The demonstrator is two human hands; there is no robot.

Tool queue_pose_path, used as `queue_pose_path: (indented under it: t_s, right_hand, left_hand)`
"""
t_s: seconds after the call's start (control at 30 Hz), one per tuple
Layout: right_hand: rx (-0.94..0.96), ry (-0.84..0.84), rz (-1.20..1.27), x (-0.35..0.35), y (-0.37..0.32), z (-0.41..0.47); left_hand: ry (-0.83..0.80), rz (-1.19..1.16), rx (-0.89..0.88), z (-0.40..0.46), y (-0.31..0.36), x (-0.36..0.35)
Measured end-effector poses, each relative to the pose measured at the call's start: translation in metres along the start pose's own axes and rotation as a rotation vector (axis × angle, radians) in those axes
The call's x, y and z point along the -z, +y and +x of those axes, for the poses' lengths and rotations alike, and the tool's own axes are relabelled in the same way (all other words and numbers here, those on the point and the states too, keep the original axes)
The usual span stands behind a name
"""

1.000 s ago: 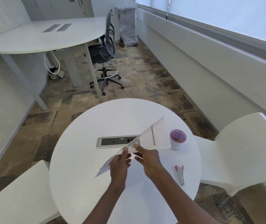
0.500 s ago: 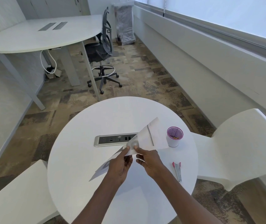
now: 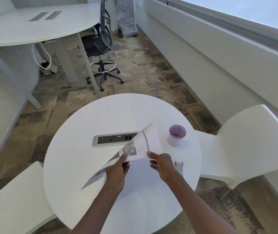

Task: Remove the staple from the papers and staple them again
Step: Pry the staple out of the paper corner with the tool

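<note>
The papers (image 3: 140, 146) are a thin white printed bundle with grey patches, held tilted above the round white table (image 3: 84, 132). My left hand (image 3: 118, 169) pinches their near edge from below, thumb on top. My right hand (image 3: 161, 163) pinches the same edge further right, at the near right corner. The staple itself is too small to make out. No stapler or staple remover shows anywhere on the table.
A purple-rimmed white cup (image 3: 177, 135) with small coloured bits stands at the table's right. Pens with pink caps (image 3: 179, 168) lie near my right wrist. A power socket strip (image 3: 112, 140) is set into the table's middle. White chairs (image 3: 246, 137) flank the table.
My two hands have spread apart along the papers' near edge, the right one sliding toward the right corner. The sheets stay lifted off the table.
</note>
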State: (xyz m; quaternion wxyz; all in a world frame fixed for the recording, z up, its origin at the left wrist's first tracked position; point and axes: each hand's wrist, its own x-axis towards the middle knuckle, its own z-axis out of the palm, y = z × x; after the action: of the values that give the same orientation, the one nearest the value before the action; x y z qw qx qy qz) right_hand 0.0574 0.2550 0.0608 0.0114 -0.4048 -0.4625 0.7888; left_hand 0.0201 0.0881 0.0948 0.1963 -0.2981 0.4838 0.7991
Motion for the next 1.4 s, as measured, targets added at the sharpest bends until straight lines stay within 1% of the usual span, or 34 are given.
queue_pose_path:
  t_s: [0.1, 0.2, 0.33, 0.43, 0.57, 0.77, 0.97, 1.1, 1.2, 1.27, 1.33, 1.4]
  right_hand:
    - [0.019, 0.038, -0.071, 0.024, 0.006, 0.01]
    - [0.047, 0.168, -0.21, 0.052, 0.017, 0.024]
    - [0.113, 0.418, -0.537, 0.087, 0.037, 0.043]
    - [0.097, 0.514, -0.758, 0.105, 0.045, 0.046]
    - [0.074, 0.536, -0.909, 0.122, 0.057, 0.054]
    - [0.03, 0.551, -0.981, 0.132, 0.071, 0.066]
    - [0.071, 0.576, -1.08, 0.134, 0.072, 0.069]
    - [0.111, 0.579, -1.105, 0.134, 0.066, 0.062]
    - [0.137, 0.55, -1.013, 0.136, 0.062, 0.062]
    - [0.138, 0.532, -0.827, 0.136, 0.058, 0.061]
    - [0.141, 0.51, -0.587, 0.135, 0.054, 0.059]
    - [0.143, 0.487, -0.443, 0.133, 0.051, 0.056]
  left_hand:
    - [0.015, 0.081, -0.024, 0.001, -0.005, 0.002]
    - [0.012, 0.11, -0.031, 0.001, -0.008, 0.003]
    - [-0.001, 0.082, -0.03, -0.001, -0.012, 0.002]
    - [-0.027, 0.001, -0.034, -0.004, -0.015, 0.0]
    - [-0.061, -0.077, -0.068, -0.006, -0.016, -0.001]
    - [-0.115, -0.106, -0.095, -0.009, -0.015, 0.0]
    - [-0.078, -0.112, -0.053, -0.007, -0.017, 0.003]
    - [-0.081, -0.127, -0.071, -0.006, -0.017, 0.005]
    - [-0.066, -0.12, -0.068, -0.006, -0.016, 0.004]
    - [-0.061, -0.12, -0.065, -0.007, -0.016, 0.003]
    - [-0.064, -0.119, -0.061, -0.009, -0.014, 0.001]
    - [-0.075, -0.113, -0.062, -0.011, -0.012, -0.001]
